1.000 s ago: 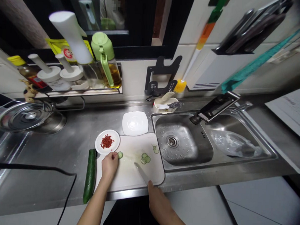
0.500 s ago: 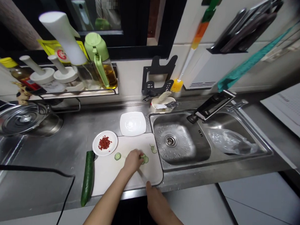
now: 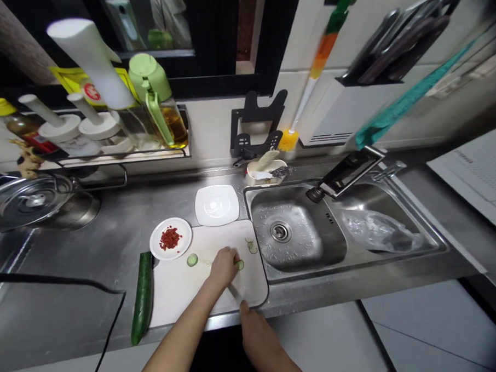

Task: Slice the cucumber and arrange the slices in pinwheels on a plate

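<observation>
The right hand point(image 3: 260, 332) is closed round the handle of a knife point(image 3: 235, 291) at the near edge of the white cutting board point(image 3: 177, 292), with the blade slanting up and left over the board toward the left hand point(image 3: 223, 266). That hand lies palm down in the middle of the board, fingers curled over a small cluster of cucumber slices point(image 3: 240, 264); whether it pinches them or only presses on them cannot be told. To its left, a lone slice point(image 3: 192, 259) lies flat on the board, and a couple more slices point(image 3: 251, 245) sit near the board's far right corner. A whole cucumber point(image 3: 143, 297) lies lengthwise on the steel counter, just beside the board's left edge. Touching the board's far left corner is a round plate point(image 3: 181, 248) with chopped red chilli point(image 3: 170, 238), and beyond the board stands a square plate point(image 3: 216, 205). To the right is the sink point(image 3: 311, 254), with the tap point(image 3: 342, 177) above it and a plastic bag point(image 3: 373, 230) in the right basin. Farther back, a green-capped oil bottle point(image 3: 163, 108) stands on a rack, and a pot lid point(image 3: 25, 201) sits at far left
</observation>
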`<state>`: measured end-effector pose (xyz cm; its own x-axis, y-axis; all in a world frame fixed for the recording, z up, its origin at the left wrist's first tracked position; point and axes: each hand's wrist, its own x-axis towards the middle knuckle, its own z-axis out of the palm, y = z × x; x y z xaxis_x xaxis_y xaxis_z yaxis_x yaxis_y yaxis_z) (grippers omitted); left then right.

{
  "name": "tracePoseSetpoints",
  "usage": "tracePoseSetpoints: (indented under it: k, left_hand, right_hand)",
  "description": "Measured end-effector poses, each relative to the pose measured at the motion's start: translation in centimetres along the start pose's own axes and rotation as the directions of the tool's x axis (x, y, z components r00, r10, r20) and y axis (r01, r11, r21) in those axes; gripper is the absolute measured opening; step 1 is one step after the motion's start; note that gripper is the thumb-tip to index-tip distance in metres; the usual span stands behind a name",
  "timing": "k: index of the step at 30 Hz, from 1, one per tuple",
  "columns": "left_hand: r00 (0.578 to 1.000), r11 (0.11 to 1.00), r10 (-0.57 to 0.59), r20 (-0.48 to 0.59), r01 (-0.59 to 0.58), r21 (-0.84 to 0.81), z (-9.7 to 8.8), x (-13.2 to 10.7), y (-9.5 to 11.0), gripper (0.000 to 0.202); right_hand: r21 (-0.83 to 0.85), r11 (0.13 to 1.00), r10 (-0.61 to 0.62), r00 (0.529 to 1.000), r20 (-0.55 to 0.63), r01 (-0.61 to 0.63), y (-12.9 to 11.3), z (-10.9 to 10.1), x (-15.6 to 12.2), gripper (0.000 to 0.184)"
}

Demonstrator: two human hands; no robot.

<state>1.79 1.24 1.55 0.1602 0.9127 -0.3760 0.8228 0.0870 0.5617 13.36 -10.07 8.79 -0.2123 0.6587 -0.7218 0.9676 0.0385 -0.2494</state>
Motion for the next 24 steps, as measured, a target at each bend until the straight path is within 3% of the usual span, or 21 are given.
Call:
tracePoseSetpoints:
  k: [6, 12, 17, 24]
  left_hand:
    - [0.999, 0.983, -0.050, -0.021, 0.045, -0.178, -0.4, -0.6, -0.5, 0.004]
    - [0.953, 0.929, -0.240, -0.184, 0.170, -0.328, -1.7, -2.4, -4.2, 0.011]
    - [0.924, 0.912, -0.324, -0.204, 0.247, -0.328, -1.7, -3.8, -6.1, 0.014]
    - [0.910, 0.921, -0.328, -0.253, 0.249, -0.299, -1.0, -4.2, -6.1, 0.017]
  right_hand:
    - [-0.015, 1.000, -0.004, 1.000, 0.005, 0.004, 0.4, 0.6, 0.3, 0.063]
    - [-0.026, 1.000, -0.004, 1.000, 0.004, 0.004, 0.5, 0.7, 0.4, 0.061]
    - [-0.002, 1.000, -0.006, 1.000, 0.019, 0.006, 0.9, 0.8, 0.5, 0.062]
    - [-0.053, 0.998, -0.028, 0.999, -0.033, 0.026, 0.8, 0.5, 1.1, 0.060]
